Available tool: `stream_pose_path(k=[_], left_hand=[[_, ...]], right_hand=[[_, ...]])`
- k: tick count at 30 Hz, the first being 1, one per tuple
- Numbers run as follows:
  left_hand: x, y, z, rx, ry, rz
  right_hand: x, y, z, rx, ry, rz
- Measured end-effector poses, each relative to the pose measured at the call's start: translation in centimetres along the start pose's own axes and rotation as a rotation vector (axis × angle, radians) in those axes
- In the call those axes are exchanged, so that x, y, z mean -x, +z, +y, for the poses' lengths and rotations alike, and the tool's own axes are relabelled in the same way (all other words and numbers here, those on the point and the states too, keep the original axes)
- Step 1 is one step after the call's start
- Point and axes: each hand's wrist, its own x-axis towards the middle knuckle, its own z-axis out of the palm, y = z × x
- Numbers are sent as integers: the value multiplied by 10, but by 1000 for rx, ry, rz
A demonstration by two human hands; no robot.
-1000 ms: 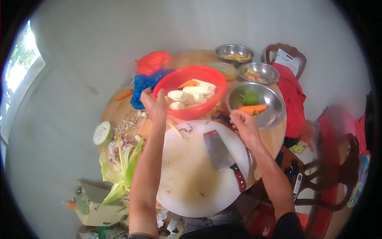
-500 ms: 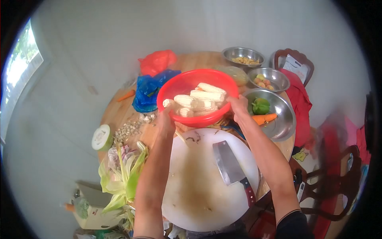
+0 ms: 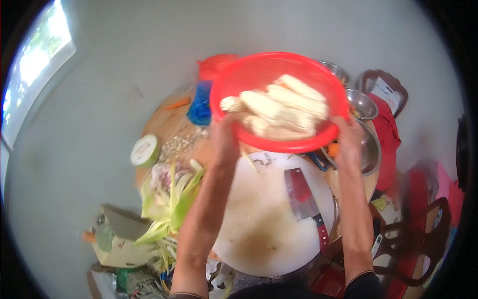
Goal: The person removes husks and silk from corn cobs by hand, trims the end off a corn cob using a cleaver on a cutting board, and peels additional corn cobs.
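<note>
Between my two hands I hold a red plastic basket [image 3: 279, 145] up over the far part of the table. Several peeled ears of corn [image 3: 279, 107] lie inside it. My left hand [image 3: 226, 134] grips the near-left rim, and my right hand [image 3: 350, 132] is closed on the right rim; some fingers are hidden by the basket. Below, a round white cutting board [image 3: 249, 214] carries a cleaver [image 3: 303, 197] with a dark, riveted handle pointing toward me. Corn husks [image 3: 181, 199] lie left of the board.
A cut white-fleshed gourd [image 3: 145, 150], garlic cloves [image 3: 180, 144] and a carrot [image 3: 178, 103] are on the wooden table's left side. A blue bag [image 3: 200, 104] sits behind. Metal bowls [image 3: 371, 149] stand at right, partly covered by the basket. Chairs [image 3: 423, 239] are on the right.
The basket of corn has risen toward the camera and shifted right with both hands, now covering more of the bowls. The whole view has shifted slightly as well.
</note>
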Motion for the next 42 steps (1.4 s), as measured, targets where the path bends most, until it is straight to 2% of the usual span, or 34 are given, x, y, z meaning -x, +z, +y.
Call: stream_pose_path(k=[3,6,7,11,13,14,16,19,24,26,28,30,31,32,35,36,37,38,39,40,42], left_hand=[[70,43,32,68,21,-89],[142,74,45,108,-67,-120],[166,86,57,100,-211,-147],[239,117,53,120,-189,-275],[272,130,55,73,-269,-298],[286,134,54,79,-275,-303],[308,145,50,36,-266,-358],[332,158,41,53,-342,-433],[350,177,23,14,-341,-514],[354,183,18,-10,-356,-529],[357,185,13,-1,-381,-525],[360,190,21,-46,-350,-535],[360,191,24,-87,-317,-545],[360,191,24,-89,-317,-544],[361,187,19,-47,-385,-581],[366,188,14,-75,-291,-615],[369,190,10,-100,-200,-648],[370,195,11,-94,-204,-648],[370,203,17,-117,-74,-738],[371,210,21,-141,59,-825],[375,219,17,-84,67,-952]], right_hand=[[67,-21,-59,-9,-144,121],[107,-112,-73,-39,-147,130],[124,-139,-79,-27,-140,135],[220,-158,-130,26,-232,431],[249,-185,-143,27,-230,566],[263,-198,-151,32,-234,573],[288,-225,-165,282,-259,633],[309,-286,-162,236,-397,680],[336,-303,-175,197,-348,665],[354,-298,-189,76,-275,676],[389,-284,-221,-204,-111,696],[461,-271,-294,-1213,235,718],[475,-256,-317,-1467,330,784],[474,-257,-316,-1468,333,784],[465,-265,-308,-1067,456,682],[461,-269,-304,-931,488,646],[445,-285,-287,-445,473,533],[425,-301,-271,21,455,441],[420,-317,-269,235,481,370],[418,-327,-270,374,505,320],[427,-348,-283,522,570,232]])
